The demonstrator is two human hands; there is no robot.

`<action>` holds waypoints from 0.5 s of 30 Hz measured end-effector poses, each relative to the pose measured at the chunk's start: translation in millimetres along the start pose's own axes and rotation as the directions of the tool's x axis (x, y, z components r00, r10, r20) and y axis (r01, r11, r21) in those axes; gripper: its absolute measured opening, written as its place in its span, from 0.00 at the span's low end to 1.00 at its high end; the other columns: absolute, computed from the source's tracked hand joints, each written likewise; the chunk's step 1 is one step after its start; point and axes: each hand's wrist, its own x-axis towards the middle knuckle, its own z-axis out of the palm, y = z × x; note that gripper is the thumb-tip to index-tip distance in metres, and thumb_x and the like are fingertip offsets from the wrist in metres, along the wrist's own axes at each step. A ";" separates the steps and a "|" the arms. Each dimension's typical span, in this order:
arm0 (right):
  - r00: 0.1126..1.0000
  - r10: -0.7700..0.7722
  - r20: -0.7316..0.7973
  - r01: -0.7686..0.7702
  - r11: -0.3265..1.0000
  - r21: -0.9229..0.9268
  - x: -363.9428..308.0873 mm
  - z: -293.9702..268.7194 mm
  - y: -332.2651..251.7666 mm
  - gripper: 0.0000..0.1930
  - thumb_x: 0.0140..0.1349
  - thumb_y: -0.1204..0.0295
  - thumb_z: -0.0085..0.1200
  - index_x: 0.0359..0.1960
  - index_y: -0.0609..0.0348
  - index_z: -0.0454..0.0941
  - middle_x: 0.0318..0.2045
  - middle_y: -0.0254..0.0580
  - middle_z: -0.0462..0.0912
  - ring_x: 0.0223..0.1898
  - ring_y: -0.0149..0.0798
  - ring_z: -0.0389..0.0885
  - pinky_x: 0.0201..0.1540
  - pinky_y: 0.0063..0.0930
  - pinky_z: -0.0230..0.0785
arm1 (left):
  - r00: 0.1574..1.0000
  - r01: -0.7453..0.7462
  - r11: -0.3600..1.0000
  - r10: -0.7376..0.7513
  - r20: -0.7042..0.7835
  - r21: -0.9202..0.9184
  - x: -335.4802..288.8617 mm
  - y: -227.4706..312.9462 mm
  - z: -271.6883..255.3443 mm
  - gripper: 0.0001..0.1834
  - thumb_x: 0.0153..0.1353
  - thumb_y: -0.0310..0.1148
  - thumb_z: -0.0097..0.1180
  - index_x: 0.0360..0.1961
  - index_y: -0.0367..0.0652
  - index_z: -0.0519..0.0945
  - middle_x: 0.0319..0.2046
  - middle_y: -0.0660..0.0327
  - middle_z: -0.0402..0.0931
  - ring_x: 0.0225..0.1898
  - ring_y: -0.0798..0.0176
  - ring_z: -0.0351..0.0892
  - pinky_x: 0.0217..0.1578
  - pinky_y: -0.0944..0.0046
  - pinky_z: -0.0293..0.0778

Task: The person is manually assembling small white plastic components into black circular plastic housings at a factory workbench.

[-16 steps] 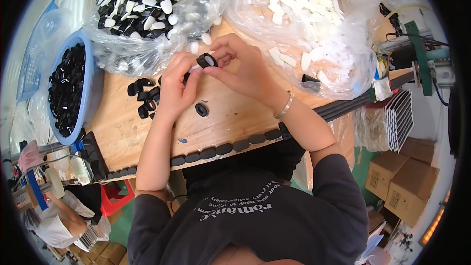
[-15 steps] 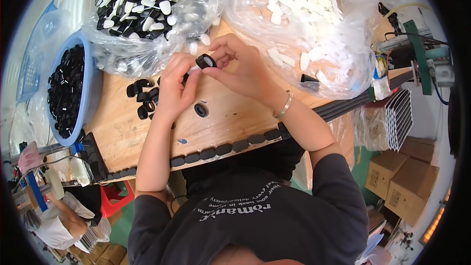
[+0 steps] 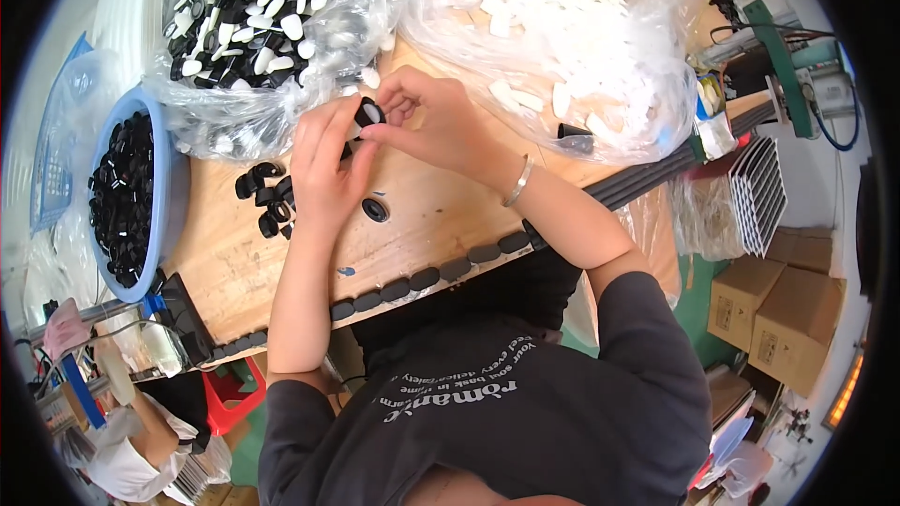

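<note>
Over the middle of the table, my left hand [image 3: 323,164] and my right hand [image 3: 439,126] meet around a small black ring-shaped cap [image 3: 371,112] with a white face inside it. My right thumb and fingers pinch the cap from its right side. The left hand's fingers are closed at its left side, and a bit of white and black shows under them; what exactly they grip is partly hidden. Several loose black rings [image 3: 267,195] lie on the wood left of my left hand. One more black ring [image 3: 376,210] rests flat just below the hands.
A blue basin [image 3: 178,183] of black rings stands at the left. Behind are a plastic bag [image 3: 253,117] with mixed black and white pieces and another clear bag [image 3: 656,122] of white pieces. Black pads [image 3: 425,279] line the table's front edge. A person [image 3: 131,450] sits at lower left.
The whole view has shifted a little, with the bags sliding up and left. Both hands stay together at the cap, which is tilted slightly differently between the fingers.
</note>
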 end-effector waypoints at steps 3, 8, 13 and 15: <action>0.999 -0.034 0.031 0.037 0.995 -0.093 -2.4 1.0 -4.1 0.15 0.49 0.72 0.69 0.36 0.62 0.77 0.28 0.32 0.81 0.30 0.24 0.78 0.36 0.18 0.73 | 1.000 -0.002 1.000 0.002 -0.016 -0.003 -3.0 -2.8 -1.8 0.25 0.45 0.22 0.66 0.48 0.35 0.77 0.42 0.51 0.76 0.41 0.49 0.76 0.42 0.59 0.72; 0.991 0.101 0.085 -0.093 0.991 -0.093 -16.1 -20.3 -22.4 0.14 0.50 0.72 0.66 0.38 0.62 0.79 0.29 0.34 0.82 0.30 0.25 0.78 0.36 0.19 0.72 | 0.996 0.086 0.981 -0.089 -0.008 -0.174 -3.1 4.6 5.3 0.24 0.44 0.20 0.66 0.46 0.35 0.77 0.43 0.52 0.76 0.41 0.53 0.77 0.44 0.62 0.72; 0.943 0.150 -0.298 -0.320 0.665 -0.675 -32.7 -110.3 -9.8 0.08 0.55 0.74 0.58 0.34 0.64 0.80 0.29 0.47 0.83 0.30 0.39 0.83 0.35 0.26 0.74 | 0.950 0.290 0.759 -0.304 0.076 -0.583 -14.7 8.6 6.1 0.23 0.45 0.17 0.66 0.45 0.36 0.77 0.45 0.56 0.76 0.46 0.63 0.75 0.50 0.66 0.69; 0.885 0.206 -0.418 -0.459 0.230 -0.858 -40.5 -141.5 7.0 0.08 0.52 0.68 0.56 0.29 0.60 0.82 0.30 0.53 0.82 0.34 0.53 0.81 0.37 0.38 0.74 | 0.942 0.293 0.690 -0.328 0.074 -0.662 -14.3 13.9 5.9 0.24 0.45 0.16 0.66 0.46 0.36 0.76 0.46 0.57 0.76 0.47 0.63 0.75 0.51 0.66 0.69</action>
